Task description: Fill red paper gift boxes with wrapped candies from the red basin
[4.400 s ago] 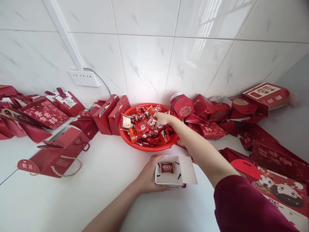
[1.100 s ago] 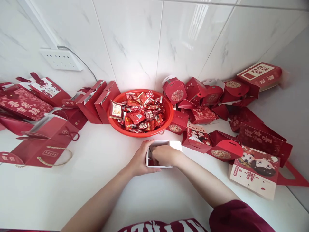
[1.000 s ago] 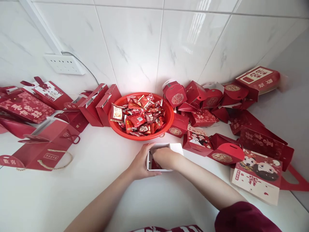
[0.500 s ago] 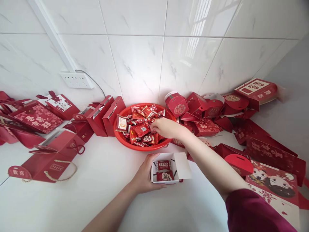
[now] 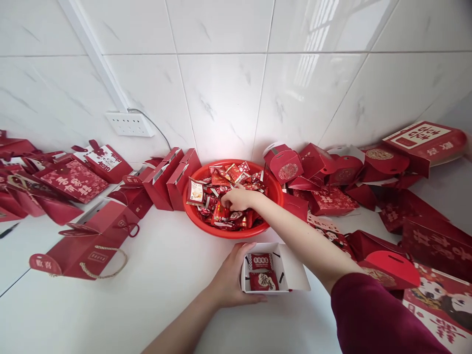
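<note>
My left hand grips the side of a small open gift box, white inside, its flap folded out to the right. Two red wrapped sweets lie on the bottom of this box, one behind the other. Just beyond it stands a red plastic basin heaped with small red packets. Over the heap, my right hand has its fingers curled down among the packets; what they pinch, if anything, is hidden. A pale square packet leans at the basin's left rim.
Red gift boxes crowd the right side, including a round-flapped box and a panda-printed box. On the left are more boxes and a rope-handled box. A tiled wall with a power strip closes the back.
My right hand has shifted towards the near part of the heap, with its fingers lower among the packets. The view has swung slightly left. My left hand still holds the gift box.
</note>
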A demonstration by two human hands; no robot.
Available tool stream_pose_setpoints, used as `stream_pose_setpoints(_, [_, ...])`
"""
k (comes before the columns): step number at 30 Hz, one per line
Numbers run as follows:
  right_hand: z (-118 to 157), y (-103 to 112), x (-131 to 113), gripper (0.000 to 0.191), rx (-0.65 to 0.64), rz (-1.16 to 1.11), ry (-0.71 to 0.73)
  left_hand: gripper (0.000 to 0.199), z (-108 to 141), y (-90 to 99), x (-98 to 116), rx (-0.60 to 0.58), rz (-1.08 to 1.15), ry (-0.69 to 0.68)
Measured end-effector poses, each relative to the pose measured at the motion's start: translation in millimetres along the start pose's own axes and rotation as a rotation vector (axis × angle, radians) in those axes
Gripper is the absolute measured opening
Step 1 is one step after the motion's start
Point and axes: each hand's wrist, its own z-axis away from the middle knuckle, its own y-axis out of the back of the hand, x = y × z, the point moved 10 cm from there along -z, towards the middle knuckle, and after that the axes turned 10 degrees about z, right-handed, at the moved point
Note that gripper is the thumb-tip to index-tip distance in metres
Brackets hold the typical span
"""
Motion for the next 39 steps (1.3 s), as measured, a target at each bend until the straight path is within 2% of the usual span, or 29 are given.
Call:
stream_pose_setpoints(4, [8.3, 5.1, 25.1, 0.035, 0.02, 0.08, -0.136, 0.116, -0.8, 0.2, 2.3, -0.006, 0.006, -0.001])
stream_pose_setpoints(8, [11.9, 3.9, 37.7, 0.034, 0.065, 0.116, -0.214, 0.115, -1.3, 0.3, 2.4, -0.003, 0.018, 0.013])
stream_pose_setpoints(15, [11.9, -5.0, 47.9, 0.031, 0.107, 0.097, -0.195, 0.115, -1.4, 0.1, 3.4, -0.006, 0.019, 0.0])
stream_pose_setpoints(24, [12.4, -0.1, 50.7, 0.029, 0.152, 0.105, -0.201, 0.116, 1.5, 1.1, -0.7, 0.004, 0.002, 0.011])
stream_pose_setpoints(29, [7.4, -4.1, 38.2, 0.031, 0.067, 0.176, -0.222, 0.117, 1.6, 1.1, -2.7, 0.002, -0.014, 0.018])
stream_pose_setpoints(35, [-15.4, -31.1, 18.3, 0.033, -0.188, 0.214, -0.206, 0.117, 0.8, 0.5, -1.5, -0.008, -0.007, 0.022])
stream_pose_setpoints(37, [-17.8, -34.3, 16.4, 0.032, -0.219, 0.217, -0.21, 0.116, 0.8, 1.0, -1.2, -0.007, -0.012, 0.032])
stream_pose_setpoints(39, [-15.7, -31.9, 18.2, 0.034, -0.197, 0.21, -0.209, 0.116, 0.7, 1.4, -0.8, -0.006, -0.01, 0.038])
